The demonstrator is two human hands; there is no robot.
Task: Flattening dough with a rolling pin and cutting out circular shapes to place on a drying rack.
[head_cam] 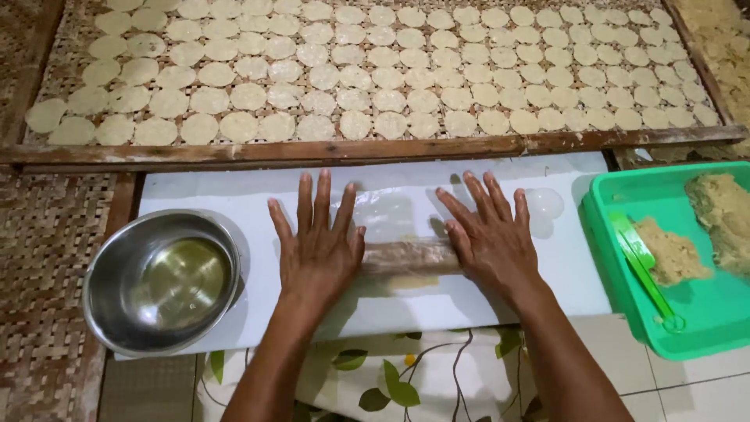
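Observation:
A pale brown roll of dough (409, 256) lies crosswise on the white board (234, 195), wrapped or covered by a clear plastic sheet (387, 211). My left hand (316, 242) rests flat, fingers spread, on the roll's left end. At the roll's right end my right hand (491, 233) presses down the same way, palm flat. Neither hand grips anything. The ends of the roll are hidden under my palms.
A steel bowl (162, 280) with a little liquid stands left on the board. A green tray (703, 312) at right holds dough lumps (723, 215) and a green scraper (642, 266). Behind, a woven rack (258, 150) carries several rows of flat dough discs (391, 78). A clear round lid (544, 203) lies by my right hand.

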